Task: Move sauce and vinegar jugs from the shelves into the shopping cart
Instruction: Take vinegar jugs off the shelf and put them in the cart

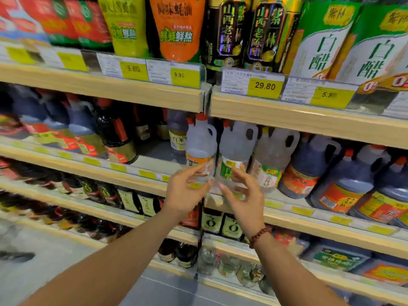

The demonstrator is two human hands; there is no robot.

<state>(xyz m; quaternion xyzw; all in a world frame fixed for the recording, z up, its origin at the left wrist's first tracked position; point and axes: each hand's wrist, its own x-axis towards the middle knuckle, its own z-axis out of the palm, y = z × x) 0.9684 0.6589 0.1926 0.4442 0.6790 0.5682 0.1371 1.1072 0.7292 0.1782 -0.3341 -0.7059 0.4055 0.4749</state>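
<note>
- Supermarket shelves [309, 120] with pale wooden edges are filling the whole view, and yellow price tags [265, 86] are running along their fronts.
- Two clear vinegar jugs with red caps are standing side by side on the middle shelf: the orange-label jug [201, 144] on the left, and the green-label jug [237, 144] just beside it on the right.
- More stock is sitting next to them: a third clear jug [273, 155], then dark sauce jugs [309, 168] further right.
- The left hand [187, 193] is reaching up in front of the orange-label jug, its grip wide, fingers spread and loosely bent, holding nothing. Blur is hiding whether the fingertips are touching the label.
- The right hand [245, 199], with a bead bracelet [259, 236] at the wrist, is hovering just below the green-label jug, its grip equally wide and empty.
- The shopping cart is not showing anywhere, so what is already lying in it cannot be told.
- As I am judging it, the person is only approaching a pick. No jug is lifted, and grasping, carrying and setting down in the cart are all remaining for these jugs.
</note>
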